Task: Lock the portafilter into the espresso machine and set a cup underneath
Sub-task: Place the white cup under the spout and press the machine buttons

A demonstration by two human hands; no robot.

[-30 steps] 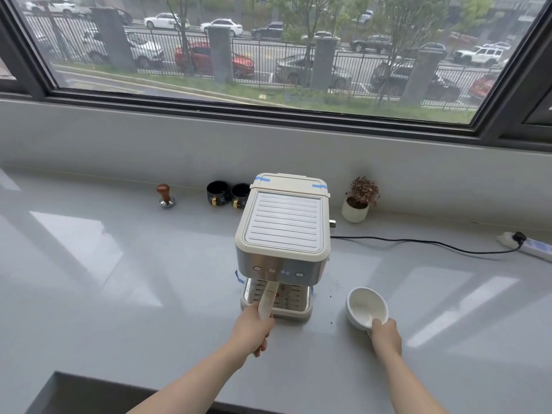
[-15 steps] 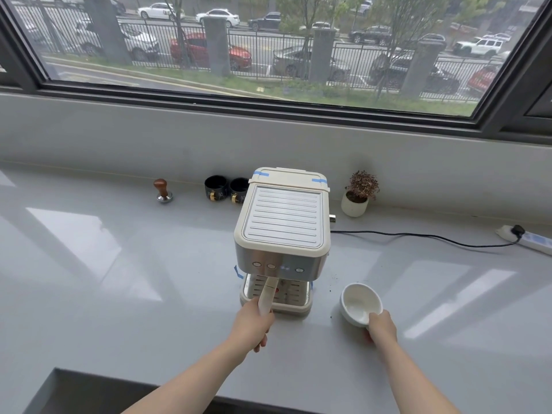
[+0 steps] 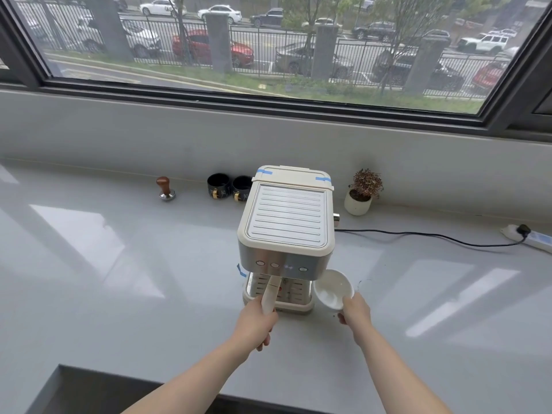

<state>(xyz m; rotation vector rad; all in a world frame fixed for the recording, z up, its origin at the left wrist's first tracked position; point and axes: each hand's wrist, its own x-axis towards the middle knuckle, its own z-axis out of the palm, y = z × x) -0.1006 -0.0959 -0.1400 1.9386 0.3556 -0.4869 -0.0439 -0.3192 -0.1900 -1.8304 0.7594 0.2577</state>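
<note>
A cream and steel espresso machine [image 3: 288,222] stands on the grey counter. The portafilter's cream handle [image 3: 271,292] sticks out from under the machine's front, angled toward me; its head is hidden beneath the machine. My left hand [image 3: 256,322] is closed around the handle's near end. My right hand [image 3: 355,309] holds a white cup [image 3: 333,289] tilted and lifted, right beside the drip tray [image 3: 294,301] at the machine's front right corner.
Behind the machine stand two black cups [image 3: 230,186], a wooden-topped tamper [image 3: 165,189] and a small potted plant [image 3: 360,192]. A black cable [image 3: 418,236] runs right to a power strip [image 3: 531,237]. A dark opening [image 3: 98,389] lies at the counter's near-left edge.
My right hand has lifted the white cup and carried it left, up to the machine's front right corner. My left hand has stayed on the portafilter handle.
</note>
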